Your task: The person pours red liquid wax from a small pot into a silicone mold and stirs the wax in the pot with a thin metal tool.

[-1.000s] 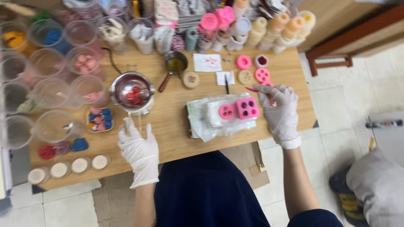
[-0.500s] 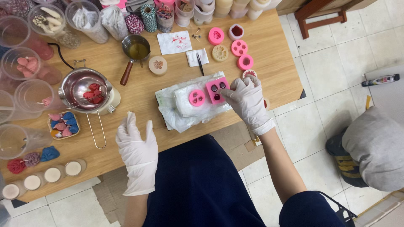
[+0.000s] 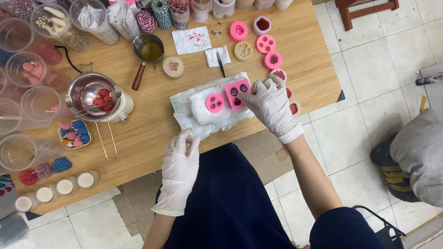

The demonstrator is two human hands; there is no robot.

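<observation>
A: Pressing down with the right hand (image 3: 271, 105), gloved in white, fingertips (image 3: 244, 97) bunched on the right edge of the square pink mould (image 3: 236, 92); nothing clasped, only touching.

B: And the mould itself?

A: Lying flat on a white plastic-wrapped block (image 3: 203, 108), just left of those fingertips, dark fill in its cavities. Beside it on the same block, a round pink mould (image 3: 215, 102).

B: Left hand (image 3: 181, 168)?

A: Gloved too, fingers loosely spread and holding nothing, tips at the near edge of the wooden table (image 3: 152, 133), near the block's plastic wrap.

B: Further out?

A: Steel melting pot (image 3: 94, 96) with red pieces to the left; small saucepan (image 3: 148, 51) behind; more pink moulds (image 3: 265, 44) at the far right.
</observation>
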